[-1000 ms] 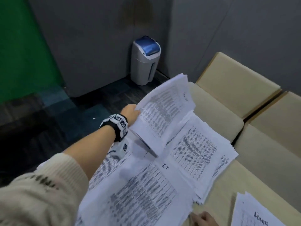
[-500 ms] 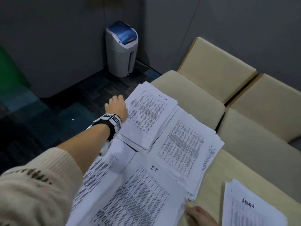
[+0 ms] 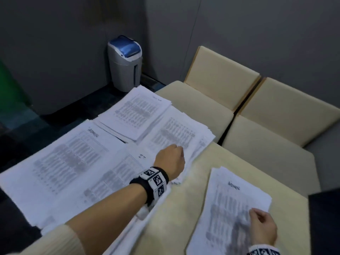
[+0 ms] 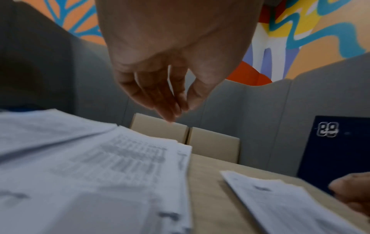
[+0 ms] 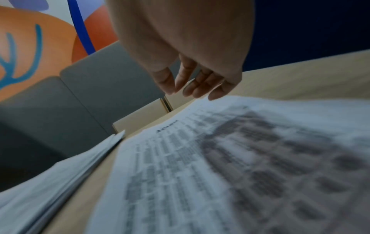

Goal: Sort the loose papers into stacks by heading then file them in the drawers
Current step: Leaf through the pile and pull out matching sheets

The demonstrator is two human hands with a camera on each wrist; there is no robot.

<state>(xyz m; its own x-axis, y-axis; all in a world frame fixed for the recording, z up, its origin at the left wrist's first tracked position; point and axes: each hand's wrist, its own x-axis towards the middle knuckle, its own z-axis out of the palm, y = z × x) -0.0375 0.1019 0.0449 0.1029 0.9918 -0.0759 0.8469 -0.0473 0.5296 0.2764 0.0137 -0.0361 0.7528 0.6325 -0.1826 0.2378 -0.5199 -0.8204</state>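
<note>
1. Loose papers [image 3: 88, 162]: printed sheets spread in overlapping piles over the left part of the table [image 3: 184, 214]; headings too blurred to read.
2. Upper pile [image 3: 136, 113]: lies at the far edge of the spread, on top of the sheets around it.
3. Separate stack [image 3: 233, 205]: on the right part of the table, apart from the spread; handwritten heading, blurred.
4. Left hand [image 3: 170, 161]: above the right edge of the spread; in the wrist view its fingers [image 4: 160, 98] hang loosely together, holding nothing.
5. Right hand [image 3: 262, 229]: over the near end of the separate stack, fingers [image 5: 200, 85] loosely bent, nothing gripped; contact with the paper cannot be told.
6. Cream seats [image 3: 198, 105]: beyond the table.
7. Grey bin [image 3: 125, 63], blue lid: on the floor by the wall.
</note>
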